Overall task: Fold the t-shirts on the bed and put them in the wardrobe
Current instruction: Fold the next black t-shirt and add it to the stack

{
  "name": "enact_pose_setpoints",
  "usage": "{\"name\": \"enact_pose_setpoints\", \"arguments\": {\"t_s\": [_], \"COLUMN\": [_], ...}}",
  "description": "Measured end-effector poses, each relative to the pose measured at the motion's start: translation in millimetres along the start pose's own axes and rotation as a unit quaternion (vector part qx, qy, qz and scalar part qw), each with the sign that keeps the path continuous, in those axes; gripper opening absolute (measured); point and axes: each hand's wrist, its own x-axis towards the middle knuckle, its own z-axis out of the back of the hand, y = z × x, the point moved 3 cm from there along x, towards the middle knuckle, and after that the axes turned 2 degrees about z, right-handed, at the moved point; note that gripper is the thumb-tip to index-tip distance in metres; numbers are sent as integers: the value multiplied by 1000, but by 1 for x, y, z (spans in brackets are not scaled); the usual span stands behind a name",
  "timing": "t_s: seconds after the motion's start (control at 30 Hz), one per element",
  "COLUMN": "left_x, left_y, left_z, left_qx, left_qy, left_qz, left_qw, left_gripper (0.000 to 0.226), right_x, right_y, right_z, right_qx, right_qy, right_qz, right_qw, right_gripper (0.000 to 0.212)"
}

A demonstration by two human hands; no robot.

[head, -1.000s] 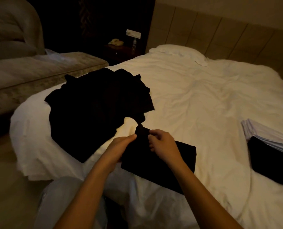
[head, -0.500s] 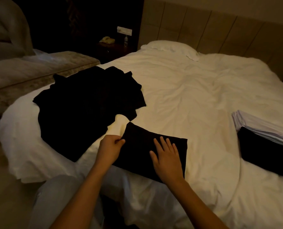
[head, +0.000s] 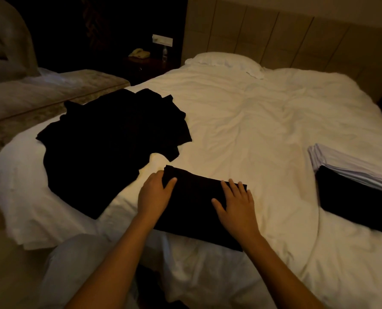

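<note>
The left hand (head: 155,194) lies on the near left end of a folded black t-shirt (head: 196,210), its thumb stretched over the top of the cloth and its fingers at the shirt's left edge; whether those fingers curl under the edge cannot be told. The right hand (head: 238,205) rests flat on the shirt's right end, fingers straight and spread, holding nothing, fingertips reaching close to the far right corner. Between the two hands the shirt shows as a tidy dark rectangle, its edges straight, its surface too dark to make out seams or creases. It lies on the white bed (head: 263,121) near the front edge, slightly slanted, just in front of the person.

Beyond the left hand, just apart from the shirt's far left corner, a loose pile of black t-shirts (head: 110,148) is spread out unfolded across the bed's left side. Well apart to the right sits a stack of folded clothes (head: 359,188), pale layers above a black one. A white pillow (head: 223,61) lies at the headboard (head: 297,39).
</note>
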Motion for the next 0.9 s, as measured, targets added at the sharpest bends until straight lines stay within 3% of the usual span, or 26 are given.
{"name": "enact_pose_setpoints", "arguments": {"t_s": [0.1, 0.2, 0.33, 0.47, 0.6, 0.7, 0.8, 0.9], "left_x": [7, 12, 19, 15, 4, -7, -13, -21], "left_y": [-6, -7, 0, 0, 0, -8, -11, -12], "left_z": [4, 7, 3, 6, 13, 13, 12, 14], "left_qx": [-69, -107, -131, -69, 29, 43, -3, -157], "left_qy": [-65, -86, -55, 15, 99, 146, 186, 178], "left_qz": [-30, -30, 14, 64, 89, 94, 130, 194], "left_qw": [995, 990, 990, 995, 991, 984, 974, 952], "left_gripper": [24, 19, 23, 40, 54, 60, 65, 59], "right_x": [18, 29, 36, 30, -3, -24, -27, -24], "right_y": [-13, -21, -27, -31, -26, -23, -25, -29], "right_z": [3, 4, 0, -1, 2, -3, -12, -11], "right_qx": [11, 5, 37, 127, 233, 326, 428, 530], "right_qy": [11, -23, -53, -92, -119, -86, -21, 13], "right_qz": [-17, -18, -38, -114, -193, -212, -248, -272], "right_qw": [1000, 1000, 997, 981, 946, 917, 869, 803], "right_gripper": [65, 50, 30, 28, 52, 44, 42, 41]}}
